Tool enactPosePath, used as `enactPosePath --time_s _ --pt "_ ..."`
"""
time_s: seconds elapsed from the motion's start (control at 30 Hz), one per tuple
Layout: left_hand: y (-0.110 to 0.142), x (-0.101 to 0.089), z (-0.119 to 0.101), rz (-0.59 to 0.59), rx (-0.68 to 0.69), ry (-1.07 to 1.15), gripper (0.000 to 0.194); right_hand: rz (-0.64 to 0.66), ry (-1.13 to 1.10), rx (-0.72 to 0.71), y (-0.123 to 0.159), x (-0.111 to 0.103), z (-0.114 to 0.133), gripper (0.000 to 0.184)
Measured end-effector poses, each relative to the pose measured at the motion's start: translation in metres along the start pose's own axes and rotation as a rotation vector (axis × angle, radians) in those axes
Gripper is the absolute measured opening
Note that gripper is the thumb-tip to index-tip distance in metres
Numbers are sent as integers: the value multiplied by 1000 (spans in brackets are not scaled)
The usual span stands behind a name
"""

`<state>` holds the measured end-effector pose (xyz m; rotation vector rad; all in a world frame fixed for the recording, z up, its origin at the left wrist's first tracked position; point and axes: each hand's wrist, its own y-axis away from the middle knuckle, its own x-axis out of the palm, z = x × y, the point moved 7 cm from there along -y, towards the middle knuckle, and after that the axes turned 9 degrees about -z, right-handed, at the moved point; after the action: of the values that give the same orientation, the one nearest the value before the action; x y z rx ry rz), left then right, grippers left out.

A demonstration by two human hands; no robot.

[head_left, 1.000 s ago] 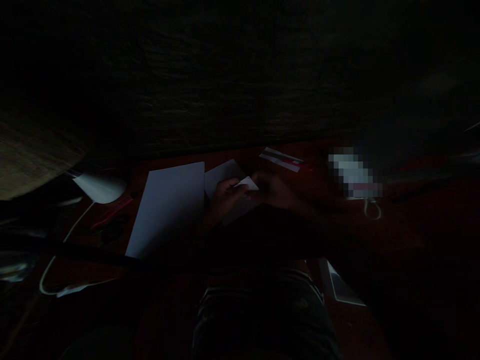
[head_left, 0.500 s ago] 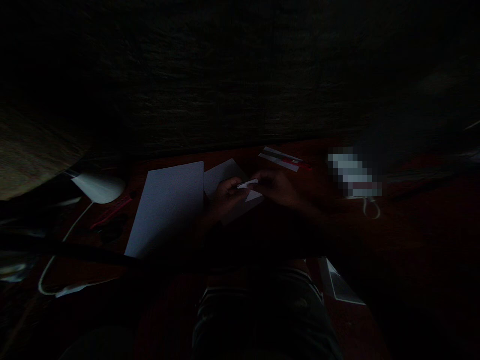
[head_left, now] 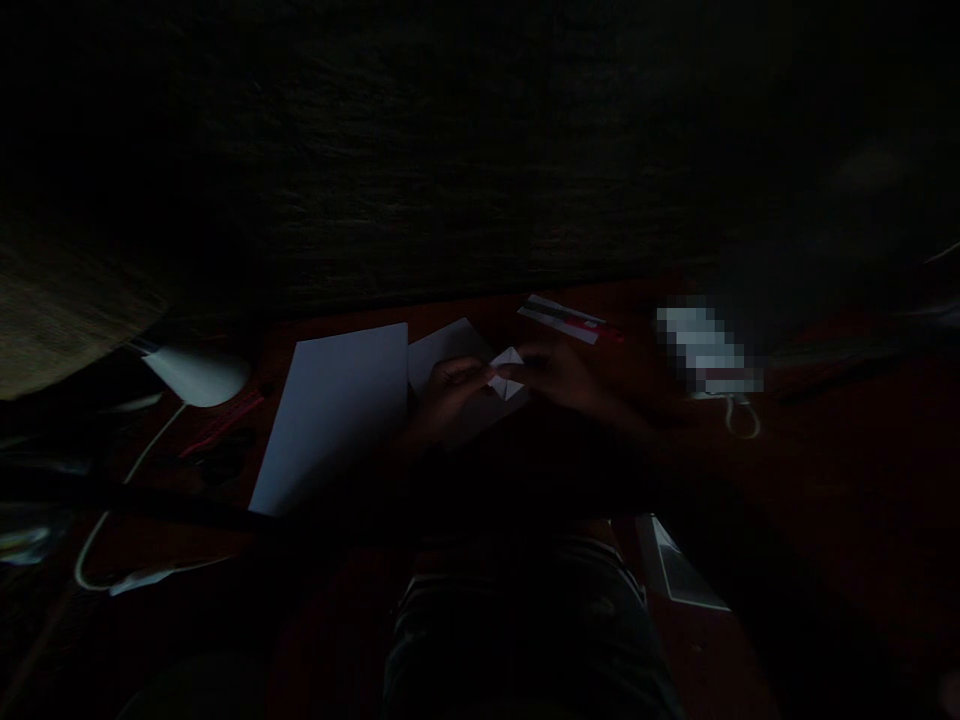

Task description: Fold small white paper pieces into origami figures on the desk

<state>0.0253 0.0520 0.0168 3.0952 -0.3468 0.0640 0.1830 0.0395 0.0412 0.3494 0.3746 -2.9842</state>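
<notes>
In the dim head view, a small folded piece of white paper (head_left: 510, 386) with crease lines is held up between my two hands. My left hand (head_left: 459, 385) pinches its left corner. My right hand (head_left: 559, 375) grips it from the right, with the thumb lying across its face. Under the hands lies a larger sheet of paper (head_left: 459, 340), partly hidden by my left hand. A big white sheet (head_left: 337, 400) rests to the left of them.
Beyond my right hand lies a pale strip (head_left: 555, 318) with a red item (head_left: 592, 325) on it. A white lamp-like cone (head_left: 199, 375) with a cord (head_left: 154, 440) stands left. A blurred-out pale object (head_left: 709, 345) lies right, and a framed sheet (head_left: 690, 575) below.
The folded paper has been turned from a thin edge-on view to show a creased, diamond-like face. Both hands stay in nearly the same place.
</notes>
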Motion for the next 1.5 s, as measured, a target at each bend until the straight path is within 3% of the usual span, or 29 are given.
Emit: enactPosePath --time_s 0.2,0.53,0.87,1.13,1.37,1.5 --pt "0 -8 -3 -66 20 -60 42 19 49 11 2 0 1 44" --pt "1 -5 -4 -5 44 -68 37 71 83 -39 5 7 6 33" --pt "3 2 -16 72 217 -216 25 117 102 -53 6 13 1 32" --pt "3 -1 -13 6 137 -140 42 100 -54 43 3 8 1 34" --pt "4 4 -5 109 94 -167 45 95 -85 89 2 4 -7 33" --pt "5 2 -6 101 55 -90 38 121 -114 103 2 8 -6 33"
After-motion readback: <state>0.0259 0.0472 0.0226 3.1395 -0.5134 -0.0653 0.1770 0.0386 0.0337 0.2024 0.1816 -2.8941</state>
